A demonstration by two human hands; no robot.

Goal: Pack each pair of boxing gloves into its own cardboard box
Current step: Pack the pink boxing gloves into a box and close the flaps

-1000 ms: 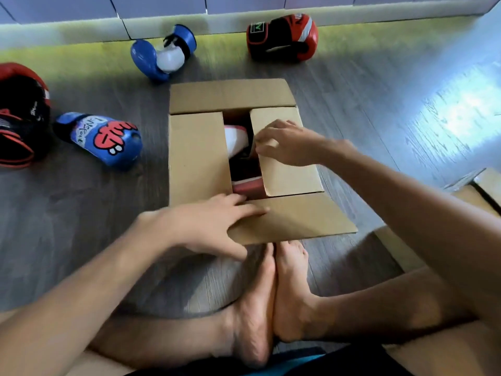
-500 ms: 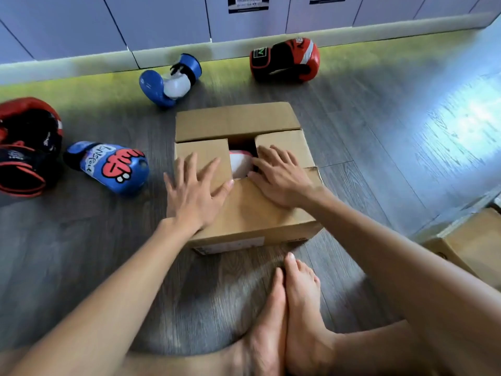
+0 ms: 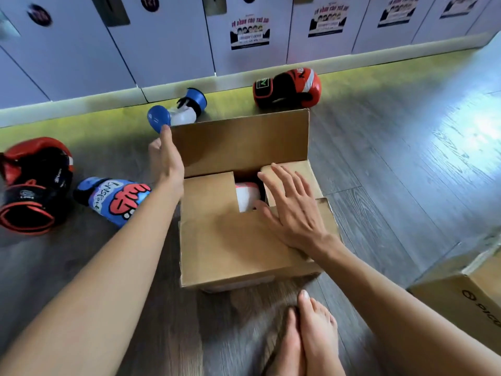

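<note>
Your feet (image 3: 306,335) lie before the box (image 3: 235,248), which holds the packed glove (image 3: 245,196). Far-left glove (image 3: 35,185) and near-left glove (image 3: 116,198) lie left; rear-left glove (image 3: 176,112) and rear-right glove (image 3: 287,88) behind; second box (image 3: 461,289) right.

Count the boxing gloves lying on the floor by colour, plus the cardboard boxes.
Blue gloves: 2 (far blue glove, near blue glove)
Red-and-black gloves: 2 (far red glove, left red glove)
Cardboard boxes: 2 (centre box, right box)
Total: 6

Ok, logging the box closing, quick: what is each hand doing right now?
Left hand: holding the upright far flap of the brown cardboard box.
Right hand: open, flat on the folded flaps.
</note>
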